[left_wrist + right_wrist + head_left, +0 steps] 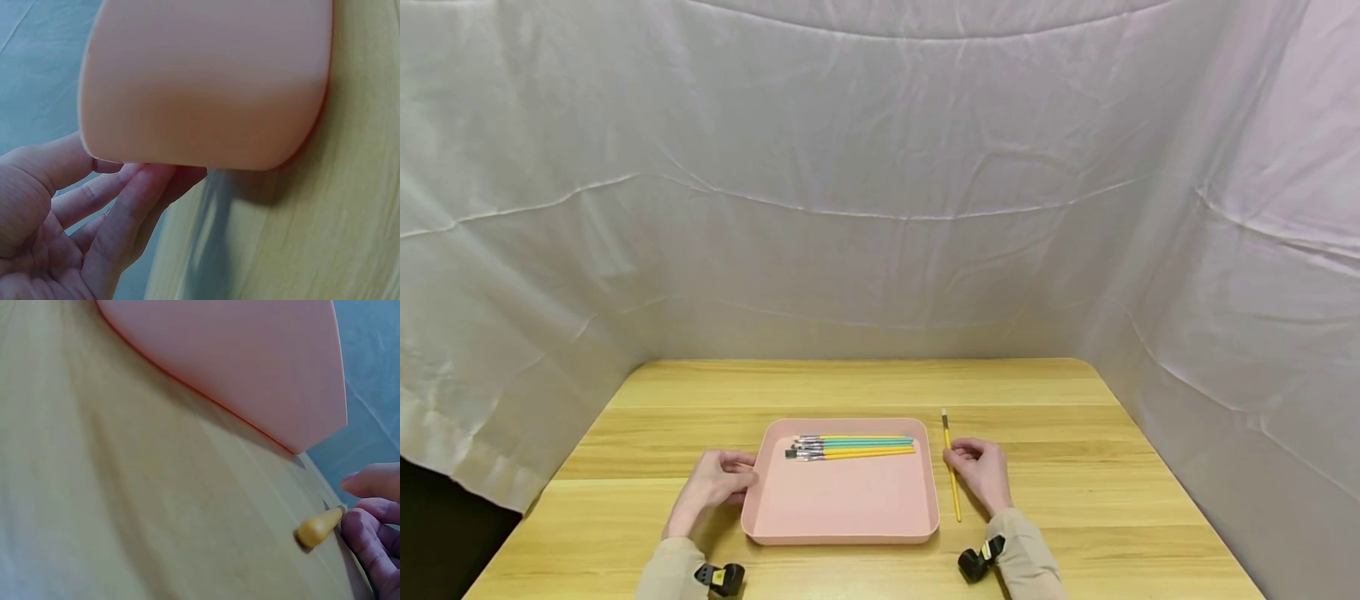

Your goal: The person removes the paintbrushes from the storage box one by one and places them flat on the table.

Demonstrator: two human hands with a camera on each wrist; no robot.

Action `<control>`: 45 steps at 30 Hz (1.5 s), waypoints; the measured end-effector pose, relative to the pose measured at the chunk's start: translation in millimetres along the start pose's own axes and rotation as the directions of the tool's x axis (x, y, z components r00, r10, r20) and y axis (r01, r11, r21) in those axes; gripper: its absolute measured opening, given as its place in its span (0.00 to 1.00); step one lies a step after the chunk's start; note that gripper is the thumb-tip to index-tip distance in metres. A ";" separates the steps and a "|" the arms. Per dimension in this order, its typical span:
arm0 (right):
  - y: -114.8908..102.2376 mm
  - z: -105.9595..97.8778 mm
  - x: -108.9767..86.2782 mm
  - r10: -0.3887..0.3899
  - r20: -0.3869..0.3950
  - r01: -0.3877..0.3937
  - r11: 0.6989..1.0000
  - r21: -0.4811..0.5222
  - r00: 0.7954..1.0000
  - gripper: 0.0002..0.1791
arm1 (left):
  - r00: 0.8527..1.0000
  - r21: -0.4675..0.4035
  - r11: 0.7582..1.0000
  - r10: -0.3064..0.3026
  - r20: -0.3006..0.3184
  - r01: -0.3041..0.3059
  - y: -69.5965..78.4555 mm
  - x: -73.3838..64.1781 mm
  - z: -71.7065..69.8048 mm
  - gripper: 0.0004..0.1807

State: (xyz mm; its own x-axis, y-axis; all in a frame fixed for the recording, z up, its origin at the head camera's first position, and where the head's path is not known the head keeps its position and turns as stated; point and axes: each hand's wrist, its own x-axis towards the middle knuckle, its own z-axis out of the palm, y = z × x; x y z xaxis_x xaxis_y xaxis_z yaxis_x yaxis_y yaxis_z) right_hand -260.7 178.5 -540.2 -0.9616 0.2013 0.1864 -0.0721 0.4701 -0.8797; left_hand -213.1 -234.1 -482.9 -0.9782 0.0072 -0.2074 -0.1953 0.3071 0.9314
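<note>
My left hand rests against the left side of a shallow pink tray, its fingers bent loosely. In the left wrist view the fingertips meet the outer edge of the tray wall. Just right of the tray, my right hand pinches a yellow-handled paintbrush near its middle. The bristles point away from me and the rounded handle end shows close over the table in the right wrist view. Inside the tray, several paintbrushes with yellow and teal handles lie side by side near the far wall, bristles leftward.
A light wooden table carries everything. Grey cloth hangs behind it and along both sides. Small black cameras are strapped to the left wrist and the right wrist. A dark area shows beyond the table at lower left.
</note>
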 end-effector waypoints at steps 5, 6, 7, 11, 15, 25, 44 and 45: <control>-1.5 -2.5 0.3 0.015 -0.005 -0.015 0.998 0.058 1.000 0.11 | 1.000 -0.007 1.000 -0.004 -0.006 0.004 1.3 -1.2 0.1 0.22; -2.3 -3.4 0.3 0.016 -0.002 -0.015 0.997 0.074 1.000 0.12 | 1.000 -0.005 1.000 -0.003 -0.005 0.003 1.6 -1.5 0.0 0.22; -3.0 -4.4 0.4 0.021 0.003 -0.022 0.995 0.094 1.000 0.13 | 1.000 -0.007 1.000 -0.004 -0.010 0.004 1.8 -1.7 0.2 0.22; -6.0 -9.3 0.7 0.043 0.051 -0.051 0.984 0.169 0.998 0.17 | 1.000 -0.004 1.000 -0.003 -0.013 0.003 1.6 -2.1 0.7 0.22; -10.6 -14.2 1.9 0.042 0.095 -0.062 0.972 0.228 0.995 0.20 | 1.000 -0.008 1.000 -0.001 -0.009 0.000 0.8 -2.0 0.9 0.22; -36.5 -17.0 3.7 -0.086 0.208 0.033 0.969 0.243 0.974 0.19 | 1.000 -0.013 1.000 0.012 0.006 -0.012 0.5 -2.5 0.1 0.22; -92.0 10.4 7.7 -0.341 0.538 0.307 0.939 0.155 0.771 0.20 | 1.000 -0.013 1.000 0.011 -0.002 -0.011 0.6 -3.9 1.4 0.22; -93.5 13.0 8.0 -0.344 0.550 0.314 0.937 0.152 0.761 0.20 | 1.000 -0.012 1.000 0.011 -0.002 -0.011 0.5 -3.7 1.4 0.22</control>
State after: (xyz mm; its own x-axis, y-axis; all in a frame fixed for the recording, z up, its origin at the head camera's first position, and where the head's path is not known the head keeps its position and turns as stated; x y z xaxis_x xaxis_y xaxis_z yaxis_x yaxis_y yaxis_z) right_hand -265.1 125.0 -462.2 -0.8526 -0.4814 0.2032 -0.4092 0.3733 -0.8326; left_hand -209.4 -232.7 -482.1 -0.9804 0.0086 -0.1970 -0.1857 0.2958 0.9370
